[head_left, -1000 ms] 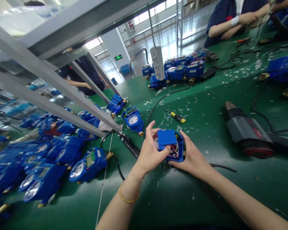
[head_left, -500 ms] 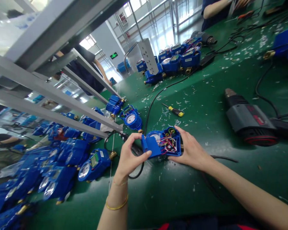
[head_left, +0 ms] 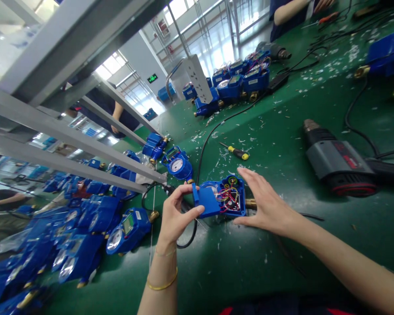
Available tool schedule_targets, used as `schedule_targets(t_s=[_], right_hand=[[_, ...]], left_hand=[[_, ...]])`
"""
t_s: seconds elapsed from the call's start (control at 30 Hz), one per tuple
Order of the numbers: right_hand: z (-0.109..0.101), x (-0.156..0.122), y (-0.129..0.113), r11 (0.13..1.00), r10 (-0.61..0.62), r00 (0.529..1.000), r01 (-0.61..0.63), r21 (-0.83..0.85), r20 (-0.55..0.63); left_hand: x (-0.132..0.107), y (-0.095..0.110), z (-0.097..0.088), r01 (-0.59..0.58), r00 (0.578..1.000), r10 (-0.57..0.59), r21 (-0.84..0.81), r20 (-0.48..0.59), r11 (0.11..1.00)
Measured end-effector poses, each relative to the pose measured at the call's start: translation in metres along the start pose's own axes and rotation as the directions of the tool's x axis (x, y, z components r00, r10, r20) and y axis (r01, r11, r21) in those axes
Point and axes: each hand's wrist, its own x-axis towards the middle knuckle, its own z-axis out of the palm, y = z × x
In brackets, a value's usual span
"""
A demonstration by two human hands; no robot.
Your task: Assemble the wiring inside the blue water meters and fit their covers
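At centre frame, your left hand [head_left: 175, 214] pinches the blue lid [head_left: 206, 202] of the opened meter [head_left: 228, 199], which rests on the green desk [head_left: 249, 262]. Your right hand [head_left: 265, 203] lies spread against its right side. No writing on the meter is legible; a drill [head_left: 339, 162] lies at right.

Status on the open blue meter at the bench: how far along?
Done: the blue cover is off the meter body, wiring exposed. In hand: left hand pinches the cover beside the body; right hand steadies the body by its brass fitting. Left: the body sits open; screwdriver and drill lie untouched on the green bench.
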Motion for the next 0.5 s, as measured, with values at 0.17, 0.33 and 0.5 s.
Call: schedule_targets(t_s=[0.17,0.33,0.5], right_hand=[[-0.005,0.002,-0.006,0.999,-0.032,0.999,0.031,0.042,0.012],[-0.004,0.004,-0.007,0.989,-0.062,0.998,0.061,0.132,0.003],[-0.009,0.005,-0.006,0.984,-0.109,0.994,0.107,0.145,0.008]], left_hand=[[0.007,0.004,0.003,-0.001,1.000,0.001,-0.025,0.002,1.000],[0.010,0.009,0.007,0.044,0.999,-0.044,-0.021,-0.028,0.999],[0.014,0.011,0.009,0.085,0.995,-0.085,-0.001,-0.059,0.996]])
